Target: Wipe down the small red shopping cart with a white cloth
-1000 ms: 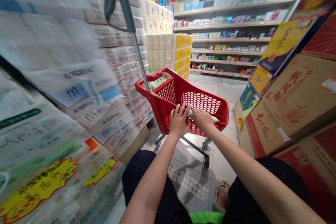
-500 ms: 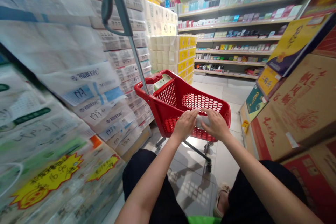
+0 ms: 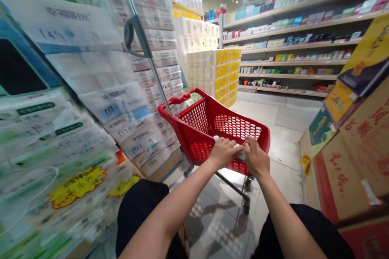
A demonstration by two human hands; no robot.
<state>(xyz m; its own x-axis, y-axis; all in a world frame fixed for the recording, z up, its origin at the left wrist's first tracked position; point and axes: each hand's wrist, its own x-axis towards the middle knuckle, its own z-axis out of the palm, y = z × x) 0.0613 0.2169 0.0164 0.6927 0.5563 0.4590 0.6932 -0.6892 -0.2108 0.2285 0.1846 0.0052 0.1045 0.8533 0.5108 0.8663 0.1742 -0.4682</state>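
Observation:
At the near side of a red shopping cart [image 3: 243, 123], my two hands are close together. My left hand [image 3: 226, 153] is curled over a small whitish, roll-like thing [image 3: 242, 155], mostly hidden under the fingers. My right hand [image 3: 257, 157] has its fingers bent in and pinched at the right end of that thing, close to the left fingertips. Its exact kind does not show. The cart's basket has perforated sides, and a pale green and white item [image 3: 193, 99] is partly visible behind its inner divider.
Stacked tissue packs [image 3: 121, 109] with handwritten prices rise on the left, beside a metal pole with a grey handle [image 3: 138, 36]. Cardboard boxes [image 3: 343, 170] stand on the right. Stocked shelves [image 3: 291, 46] and yellow-and-white packs [image 3: 226, 75] are behind the cart.
My hands have closed in: the left has rolled over the whitish thing, and the right fingers have curled into a pinch. The view has shifted, and the right boxes sit further right.

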